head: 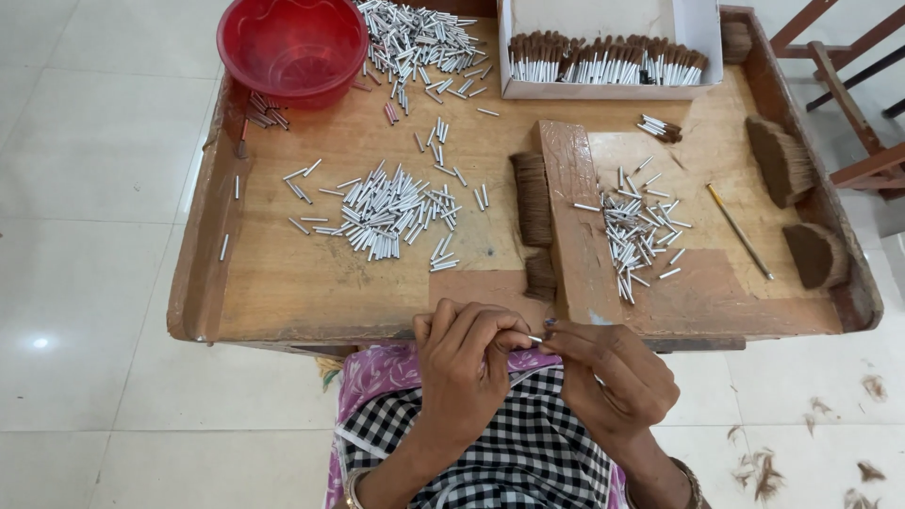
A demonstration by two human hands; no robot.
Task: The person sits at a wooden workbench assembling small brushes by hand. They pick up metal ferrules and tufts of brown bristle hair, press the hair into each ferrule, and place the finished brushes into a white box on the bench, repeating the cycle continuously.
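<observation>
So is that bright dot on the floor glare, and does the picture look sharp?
Head view: yes, a lamp's reflection on the glossy floor tile; light is soft and even, shadows faint; the metal tubes and both hands, left hand and right hand, look sharp; table edges bow slightly from the wide lens.

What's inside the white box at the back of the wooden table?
The white box holds a row of small white tubes tipped with brown bristle tufts, lying along its near wall. The rest of its floor shows bare. Anything beneath that row is covered.

Worn matt wooden tray (311,302), shiny metal tubes (382,212), glossy red plastic bowl (292,47), coarse brown bristle bundles (533,198), checked cloth (528,452)
</observation>
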